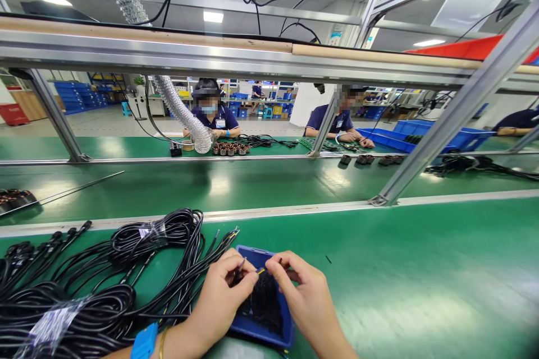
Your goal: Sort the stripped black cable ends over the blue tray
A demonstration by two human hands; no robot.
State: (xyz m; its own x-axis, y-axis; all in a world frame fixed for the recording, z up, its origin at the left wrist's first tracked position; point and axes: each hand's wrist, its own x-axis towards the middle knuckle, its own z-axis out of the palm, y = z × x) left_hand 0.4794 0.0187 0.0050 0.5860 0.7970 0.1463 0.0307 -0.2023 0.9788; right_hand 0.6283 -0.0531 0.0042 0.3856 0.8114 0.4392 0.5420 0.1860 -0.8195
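Note:
My left hand [229, 286] is closed in a pinch on the end of a black cable, whose thin yellow wire [260, 271] sticks out past the thumb toward the right. Opposite it, my right hand [301, 283] pinches with thumb and forefinger close to the wire tip. A small dark piece shows at those fingertips, too little visible to name. Both hands are over a blue bin [287, 320] filled with thin black pieces [263, 305]. Beside my left forearm lie coiled black cables [158, 235], with several stripped ends [229, 234] near the hand.
A metal frame strut [442, 118] slants down to the right of the green bench [421, 258]. Beyond the rail runs a green strip with copper-wound parts [17, 201] at left. Two co-workers sit across, near a silver duct [181, 112] and blue crates [458, 137].

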